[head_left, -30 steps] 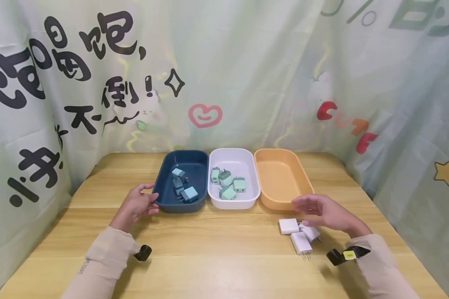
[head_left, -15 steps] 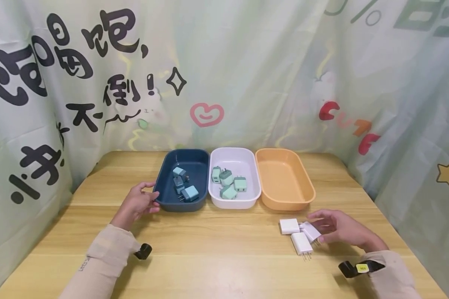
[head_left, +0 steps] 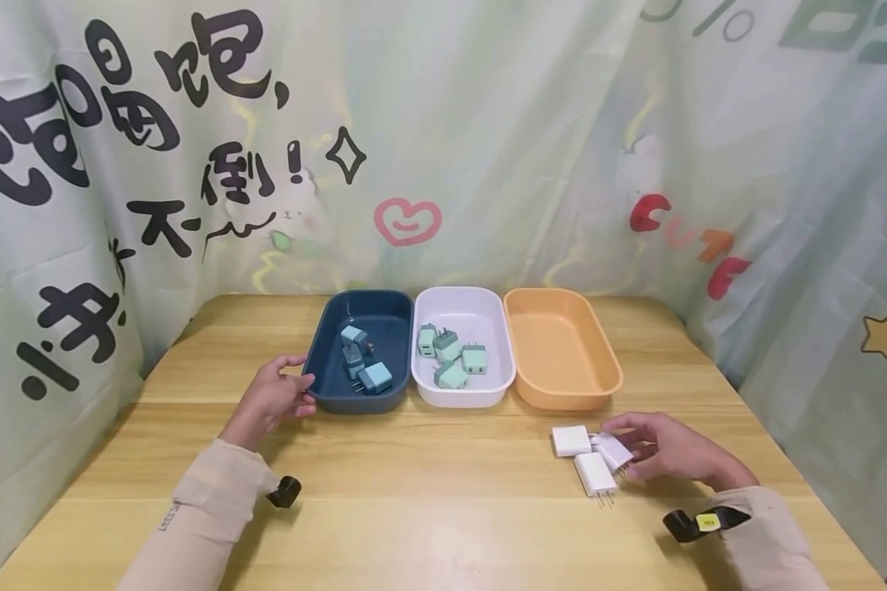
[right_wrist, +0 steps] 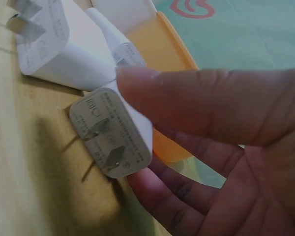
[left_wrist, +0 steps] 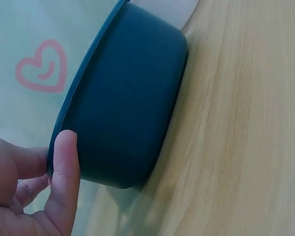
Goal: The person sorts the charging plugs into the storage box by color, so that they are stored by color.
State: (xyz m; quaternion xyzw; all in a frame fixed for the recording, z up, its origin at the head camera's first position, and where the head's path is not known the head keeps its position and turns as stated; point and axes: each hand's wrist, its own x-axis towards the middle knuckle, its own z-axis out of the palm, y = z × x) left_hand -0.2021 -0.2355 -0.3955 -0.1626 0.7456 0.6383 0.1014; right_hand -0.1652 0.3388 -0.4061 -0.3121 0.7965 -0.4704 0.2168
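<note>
My left hand [head_left: 269, 402] pinches the near left rim of a dark blue tray [head_left: 358, 404]; in the left wrist view one digit lies against the outer wall [left_wrist: 123, 98] and others are at the rim. On the table at right, my right hand [head_left: 673, 453] holds a white plug charger [head_left: 612, 451] between thumb and fingers. The right wrist view shows the thumb on top of that charger [right_wrist: 123, 125], its metal prongs facing the camera. Two more white chargers, one farther back [head_left: 571, 441] and one nearer [head_left: 595, 474], lie close against it.
Beside the blue tray stand a white tray [head_left: 461, 398] and an orange tray [head_left: 562, 349], side by side. Blue chargers [head_left: 374, 377] lie in the dark blue tray, and several green chargers [head_left: 451, 375] in the white one. A printed curtain [head_left: 503, 164] hangs behind the wooden table [head_left: 429, 509].
My right hand has moved from the orange tray's front edge down and right to the rightmost white charger and taken hold of it. The left hand keeps its grip on the blue tray.
</note>
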